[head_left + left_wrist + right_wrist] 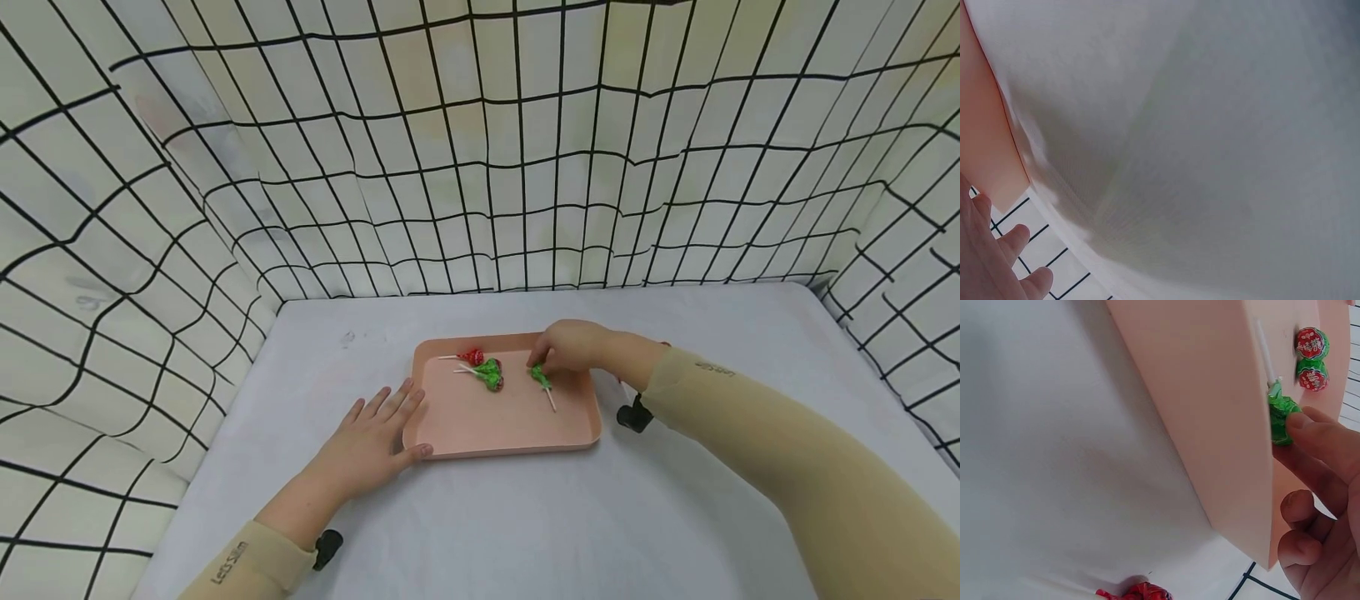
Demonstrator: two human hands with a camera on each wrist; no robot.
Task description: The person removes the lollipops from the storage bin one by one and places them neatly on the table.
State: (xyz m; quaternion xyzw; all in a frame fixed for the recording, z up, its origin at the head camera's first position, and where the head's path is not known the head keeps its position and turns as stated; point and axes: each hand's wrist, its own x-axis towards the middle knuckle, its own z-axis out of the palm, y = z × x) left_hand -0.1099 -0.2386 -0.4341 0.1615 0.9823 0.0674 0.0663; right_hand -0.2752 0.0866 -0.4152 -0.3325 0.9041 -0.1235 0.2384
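A shallow pink tray [502, 429] lies on the white table. My left hand [372, 446], fingers spread, touches its left rim; in the left wrist view several fingertips [1036, 284] show beside the tray wall [988, 125]. Over the tray's right part, my right hand [573, 346] pinches the wrapped head of a green lollipop [1282, 419] between thumb and fingers. That lollipop's white stick [552, 402] points toward the front of the tray. Left of it lie a red lollipop [472, 357] and two green lollipops [491, 375] close together, sticks to the left.
Another red lollipop [1144, 591] lies on the table outside the tray's right side, mostly hidden by my forearm in the head view. White cloth covers the table [510, 517]. Black-grid netting over white panels [525, 167] stands behind and at both sides.
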